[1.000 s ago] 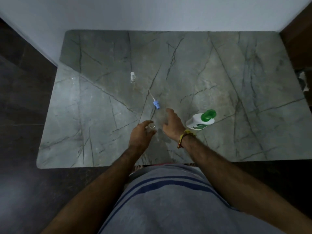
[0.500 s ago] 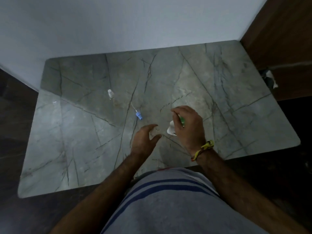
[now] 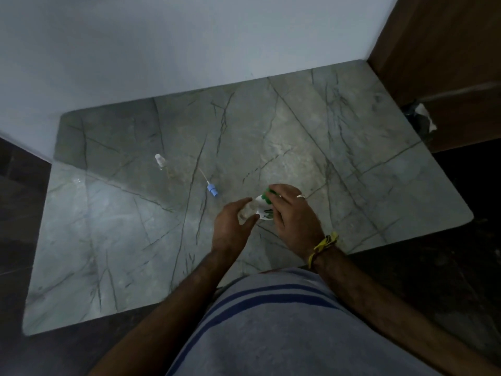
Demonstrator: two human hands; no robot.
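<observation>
Now, starting at the left, we are looking at a small white capped piece [image 3: 160,160] standing alone on the marble surface [image 3: 108,240], with a blue spray head [image 3: 212,190] lying near it. Next, our left hand [image 3: 231,229] is curling its fingers round a small clear bottle [image 3: 247,211] over the front middle of the surface. Our right hand [image 3: 294,217] is gripping a white bottle [image 3: 263,210] up near its green cap [image 3: 269,196], tilted and seemingly touching the clear one.

We are judging this as the lead-up to a refill. The next move is calling for opening the green cap and lining spout over mouth, steadily, since the opening looks narrow.

Whether that cap is already loosened we cannot tell, as fingers are covering it. The clear bottle's mouth is blurring into the glare, the label is unreadable, and a pale scrap [image 3: 423,118] by the wooden door [image 3: 447,63] is too dim to name.
</observation>
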